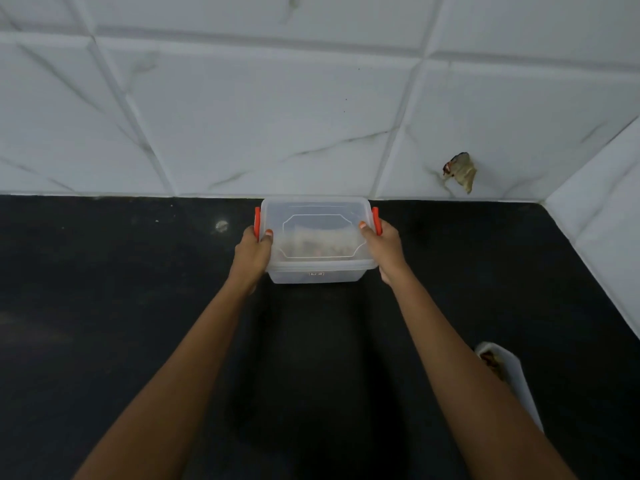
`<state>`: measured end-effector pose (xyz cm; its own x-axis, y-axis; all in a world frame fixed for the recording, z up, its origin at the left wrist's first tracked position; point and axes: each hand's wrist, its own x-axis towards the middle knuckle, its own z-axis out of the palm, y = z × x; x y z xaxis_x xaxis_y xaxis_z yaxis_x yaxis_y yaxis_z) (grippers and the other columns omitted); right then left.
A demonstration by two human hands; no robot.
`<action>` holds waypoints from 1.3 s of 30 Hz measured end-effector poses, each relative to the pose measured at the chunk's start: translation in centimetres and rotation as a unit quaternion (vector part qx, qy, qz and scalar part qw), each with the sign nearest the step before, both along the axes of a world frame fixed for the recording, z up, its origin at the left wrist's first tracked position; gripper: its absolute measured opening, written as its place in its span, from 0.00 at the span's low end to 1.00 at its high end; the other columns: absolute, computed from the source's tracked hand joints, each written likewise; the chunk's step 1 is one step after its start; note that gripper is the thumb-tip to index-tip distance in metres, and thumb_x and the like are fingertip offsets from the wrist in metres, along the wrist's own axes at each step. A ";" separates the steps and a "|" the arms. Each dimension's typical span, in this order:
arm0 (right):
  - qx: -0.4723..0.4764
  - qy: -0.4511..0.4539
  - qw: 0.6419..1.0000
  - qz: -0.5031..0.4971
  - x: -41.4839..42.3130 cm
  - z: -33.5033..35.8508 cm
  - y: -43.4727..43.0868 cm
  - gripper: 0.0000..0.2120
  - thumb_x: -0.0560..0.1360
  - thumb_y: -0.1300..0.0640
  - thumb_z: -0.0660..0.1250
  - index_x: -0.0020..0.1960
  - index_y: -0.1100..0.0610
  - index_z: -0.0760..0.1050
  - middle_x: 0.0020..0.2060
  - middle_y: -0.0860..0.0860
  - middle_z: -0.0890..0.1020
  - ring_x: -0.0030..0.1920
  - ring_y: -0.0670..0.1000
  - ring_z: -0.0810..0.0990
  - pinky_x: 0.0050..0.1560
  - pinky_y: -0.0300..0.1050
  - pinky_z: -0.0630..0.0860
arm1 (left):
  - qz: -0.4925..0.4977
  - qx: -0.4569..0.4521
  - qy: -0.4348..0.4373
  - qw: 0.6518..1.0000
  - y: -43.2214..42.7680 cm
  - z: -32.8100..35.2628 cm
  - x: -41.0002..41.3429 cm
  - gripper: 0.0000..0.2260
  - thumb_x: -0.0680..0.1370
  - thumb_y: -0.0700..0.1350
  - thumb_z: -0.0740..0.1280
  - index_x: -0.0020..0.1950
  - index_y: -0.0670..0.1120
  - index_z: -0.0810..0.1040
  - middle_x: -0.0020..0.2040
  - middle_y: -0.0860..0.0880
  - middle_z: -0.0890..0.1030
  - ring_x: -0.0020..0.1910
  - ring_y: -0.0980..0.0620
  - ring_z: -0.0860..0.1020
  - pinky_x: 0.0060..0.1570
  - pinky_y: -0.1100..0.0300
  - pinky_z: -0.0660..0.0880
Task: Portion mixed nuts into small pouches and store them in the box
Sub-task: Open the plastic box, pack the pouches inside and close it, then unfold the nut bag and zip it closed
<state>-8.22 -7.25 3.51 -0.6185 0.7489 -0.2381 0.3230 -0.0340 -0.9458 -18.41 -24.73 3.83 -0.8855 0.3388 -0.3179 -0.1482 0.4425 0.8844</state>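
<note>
Both hands, left and right, gripping lidded box, black counter

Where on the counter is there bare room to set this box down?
Bare dark counter lies left of the box, out from the tiled wall, and between the forearms. Tighter at lower right, where a white container sits near the right arm. Both hands, left hand, right hand, hold the box.

Translucent plastic box, matt counter

Black counter: lidded clear box sitting at back edge against wall; white tray lying near right.
</note>
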 end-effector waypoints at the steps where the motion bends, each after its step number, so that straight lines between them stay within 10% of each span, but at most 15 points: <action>1: 0.000 -0.005 1.000 0.000 -0.2 -0.3 0.1 0.13 0.78 0.57 0.61 0.60 0.61 0.73 0.49 0.53 0.78 0.45 0.47 0.76 0.42 0.35 0.73 | 0.000 -0.004 -0.006 1.000 0.1 -0.2 -0.2 0.19 0.81 0.47 0.55 0.70 0.42 0.62 0.65 0.42 0.71 0.58 0.45 0.73 0.52 0.53 0.71; 9: 0.053 -0.052 0.997 0.013 -0.4 -1.7 0.4 0.19 0.77 0.53 0.62 0.64 0.61 0.70 0.56 0.57 0.77 0.56 0.55 0.76 0.56 0.48 0.75 | -0.032 -0.042 -0.008 0.999 -0.1 -1.3 -1.1 0.24 0.80 0.49 0.59 0.73 0.42 0.57 0.68 0.41 0.69 0.64 0.42 0.71 0.61 0.48 0.71; 24: 0.386 -0.115 0.913 0.065 6.6 0.2 -2.5 0.24 0.79 0.53 0.58 0.73 0.58 0.59 0.71 0.55 0.65 0.72 0.54 0.60 0.72 0.50 0.58 | -0.151 -0.225 0.345 0.899 0.6 0.9 8.1 0.26 0.81 0.49 0.56 0.76 0.48 0.51 0.77 0.45 0.51 0.76 0.44 0.44 0.71 0.44 0.41; 29: 0.453 -0.207 0.863 0.087 12.5 -0.3 -3.3 0.26 0.80 0.48 0.53 0.75 0.54 0.53 0.75 0.54 0.56 0.75 0.53 0.49 0.72 0.51 0.47 | -0.210 -0.239 0.371 0.872 0.9 0.6 14.4 0.27 0.80 0.54 0.54 0.76 0.51 0.47 0.77 0.45 0.47 0.75 0.44 0.41 0.70 0.44 0.37; 39: 0.419 -0.237 0.873 0.075 25.6 -1.2 -2.6 0.25 0.80 0.48 0.53 0.75 0.54 0.53 0.74 0.53 0.57 0.75 0.52 0.50 0.72 0.49 0.48 | -0.308 -0.207 0.325 0.870 3.8 -0.7 25.8 0.28 0.80 0.56 0.54 0.76 0.53 0.46 0.77 0.46 0.47 0.76 0.46 0.41 0.71 0.46 0.39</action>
